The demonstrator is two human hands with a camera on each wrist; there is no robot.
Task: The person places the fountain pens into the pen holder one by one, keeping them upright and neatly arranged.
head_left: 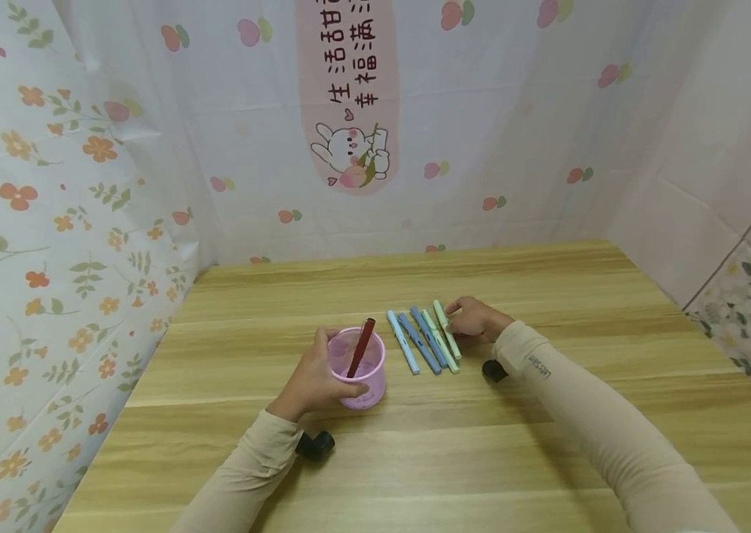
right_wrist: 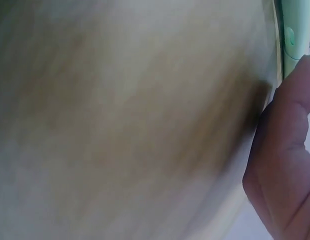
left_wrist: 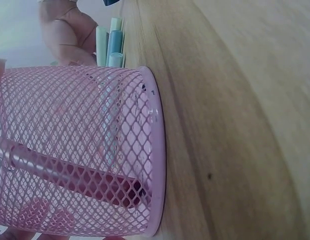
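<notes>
My left hand (head_left: 314,379) grips a pink mesh pen holder (head_left: 370,392) from its left side, thumb across the front and fingers toward the back. Leaning inside the holder is a dark red pen (head_left: 362,346), also visible through the mesh as a red pen (left_wrist: 80,175) in the left wrist view. My right hand (head_left: 475,318) is at the rightmost light green pen (head_left: 453,346), fingertips right at its barrel. In the right wrist view the thumb overlaps the light green pen (right_wrist: 296,30); I cannot tell whether the fingers pinch it.
Between the holder and my right hand lie a light blue pen (head_left: 403,342), two darker blue pens (head_left: 420,343) and another light green pen (head_left: 440,339), roughly side by side. They rest on a wood-grain table (head_left: 482,459). A patterned curtain (head_left: 482,133) hangs behind it.
</notes>
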